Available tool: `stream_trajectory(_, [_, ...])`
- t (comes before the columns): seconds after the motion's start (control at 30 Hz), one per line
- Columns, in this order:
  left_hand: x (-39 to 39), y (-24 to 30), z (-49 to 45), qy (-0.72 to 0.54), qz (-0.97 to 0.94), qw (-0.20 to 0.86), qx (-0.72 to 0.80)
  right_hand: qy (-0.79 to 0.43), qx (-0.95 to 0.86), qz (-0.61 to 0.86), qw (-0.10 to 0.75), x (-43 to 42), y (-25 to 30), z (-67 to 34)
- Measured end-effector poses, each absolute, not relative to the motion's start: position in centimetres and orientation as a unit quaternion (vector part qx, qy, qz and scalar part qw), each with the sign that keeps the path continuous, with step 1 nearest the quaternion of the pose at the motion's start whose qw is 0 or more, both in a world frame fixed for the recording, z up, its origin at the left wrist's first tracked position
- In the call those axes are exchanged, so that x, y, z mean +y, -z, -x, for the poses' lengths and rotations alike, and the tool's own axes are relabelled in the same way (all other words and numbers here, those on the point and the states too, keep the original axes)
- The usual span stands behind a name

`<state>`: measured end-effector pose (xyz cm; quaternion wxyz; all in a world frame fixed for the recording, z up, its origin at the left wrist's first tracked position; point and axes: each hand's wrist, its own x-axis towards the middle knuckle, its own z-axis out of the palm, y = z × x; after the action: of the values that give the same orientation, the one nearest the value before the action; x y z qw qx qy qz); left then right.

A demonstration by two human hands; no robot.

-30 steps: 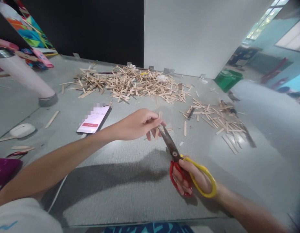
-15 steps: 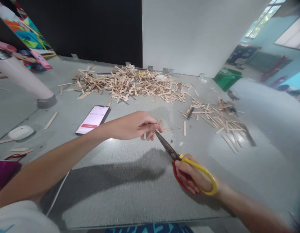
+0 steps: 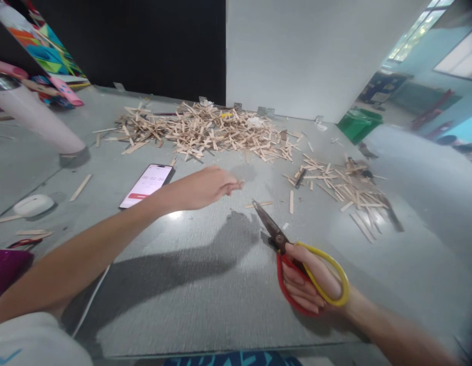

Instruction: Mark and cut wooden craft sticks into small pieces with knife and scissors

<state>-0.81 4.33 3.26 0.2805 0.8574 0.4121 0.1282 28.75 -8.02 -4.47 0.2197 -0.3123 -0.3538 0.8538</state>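
Note:
My right hand point(image 3: 306, 279) grips scissors point(image 3: 272, 229) with one yellow and one red handle loop. Their dark blades point up and left, tips close to a short wooden stick point(image 3: 264, 204) lying on the table. To the left of the tips, my left hand point(image 3: 213, 188) hovers over the table with its fingers pinched together. Whatever is between those fingertips is too small or hidden to make out. Beyond both hands spreads a heap of cut wooden sticks point(image 3: 220, 134). A smaller scatter of sticks point(image 3: 354, 190) lies to the right.
A phone point(image 3: 144, 183) showing a timer lies beside my left forearm. Further left are a white mouse point(image 3: 33, 206), a pale pink cylinder point(image 3: 41, 119) and a purple object point(image 3: 9, 272). Black and white panels point(image 3: 297, 56) rise at the back. A green bin point(image 3: 358, 124) stands beyond.
My left hand has moved up and away from the scissors, and the stick pieces seen in its fingers no longer show. The scissors have shifted slightly right, their handles spread wider.

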Motion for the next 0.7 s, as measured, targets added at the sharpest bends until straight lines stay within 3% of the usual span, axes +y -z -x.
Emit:
stream_trajectory(0.33, [2.8,-4.5,-0.4,-0.217,-0.738,0.488,0.413,-0.79,-0.439,0.356,0.239,-7.8,4.5,-28.4])
stream_trajectory(0.57, [1.9,-4.7,-0.9,-0.243,-0.741,0.481,0.401,-0.745,-0.477,0.411,0.221,-8.2,5.1,-29.2])
stream_trajectory(0.7, [1.6,-4.8,-1.1,-0.249,-0.74,0.486,0.391,-0.763,-0.47,0.368,0.248,-8.1,4.8,-29.0])
